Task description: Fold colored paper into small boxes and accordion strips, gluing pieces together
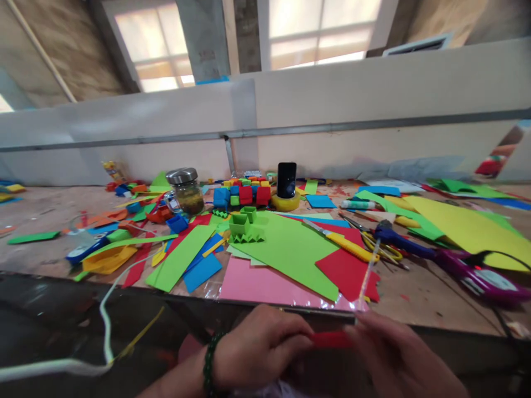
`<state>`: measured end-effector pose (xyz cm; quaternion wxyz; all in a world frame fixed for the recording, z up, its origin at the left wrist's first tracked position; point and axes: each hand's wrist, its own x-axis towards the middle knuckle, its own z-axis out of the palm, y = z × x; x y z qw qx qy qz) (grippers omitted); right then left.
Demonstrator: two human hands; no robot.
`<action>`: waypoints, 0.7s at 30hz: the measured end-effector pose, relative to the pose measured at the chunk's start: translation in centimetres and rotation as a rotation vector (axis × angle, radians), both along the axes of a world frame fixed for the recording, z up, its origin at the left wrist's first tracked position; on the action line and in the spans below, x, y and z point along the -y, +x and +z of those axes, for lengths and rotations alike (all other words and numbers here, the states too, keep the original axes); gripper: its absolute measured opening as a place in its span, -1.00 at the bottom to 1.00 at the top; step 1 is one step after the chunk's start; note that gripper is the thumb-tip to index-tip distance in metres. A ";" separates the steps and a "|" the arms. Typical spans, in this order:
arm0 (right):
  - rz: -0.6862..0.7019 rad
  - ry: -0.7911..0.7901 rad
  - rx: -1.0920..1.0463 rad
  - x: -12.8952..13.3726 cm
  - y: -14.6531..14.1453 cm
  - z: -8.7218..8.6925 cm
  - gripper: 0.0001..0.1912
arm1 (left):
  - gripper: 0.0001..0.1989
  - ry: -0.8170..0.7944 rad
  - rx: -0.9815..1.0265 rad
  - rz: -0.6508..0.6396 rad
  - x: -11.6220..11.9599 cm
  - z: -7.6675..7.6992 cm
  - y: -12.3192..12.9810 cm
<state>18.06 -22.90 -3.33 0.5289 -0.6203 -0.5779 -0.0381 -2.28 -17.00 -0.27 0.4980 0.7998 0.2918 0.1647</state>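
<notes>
My left hand (265, 345), with a dark beaded bracelet on its wrist, is closed on one end of a red paper strip (332, 339) just below the table's front edge. Blurred by motion, my right hand (404, 354) is closed at the strip's other end. A thin pale, translucent strand (367, 279) runs up from my right fingertips towards the tip of a purple and blue glue gun (460, 271); I cannot tell if the fingers grip it. Beyond the hands lie a pink sheet (265, 282), a large green sheet (286, 243) and a small green paper box (239, 225).
A yellow utility knife (352, 246) and scissors (392, 253) lie right of centre. A phone (286, 179) stands in a yellow tape roll (286, 202), beside red and blue paper cubes (245, 194). A glass jar (188, 196) stands left. A white cable (105, 320) hangs over the front edge.
</notes>
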 end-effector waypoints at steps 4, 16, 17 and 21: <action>0.064 -0.030 -0.228 -1.8 -0.9 0.0 -0.77 | -0.67 -0.033 0.067 0.165 -1.0 -0.2 0.1; 0.283 -0.127 -0.521 -2.9 -0.7 0.7 -0.75 | -0.70 -0.091 0.156 0.256 -2.4 -1.0 -0.8; 0.233 -0.072 -0.519 -2.7 -0.3 0.5 -0.76 | -0.70 -0.081 0.141 0.236 -2.4 -1.2 -1.1; 0.063 0.082 -0.542 -2.3 1.4 0.3 -0.72 | -0.65 -0.048 0.168 0.325 -2.4 -1.1 -1.9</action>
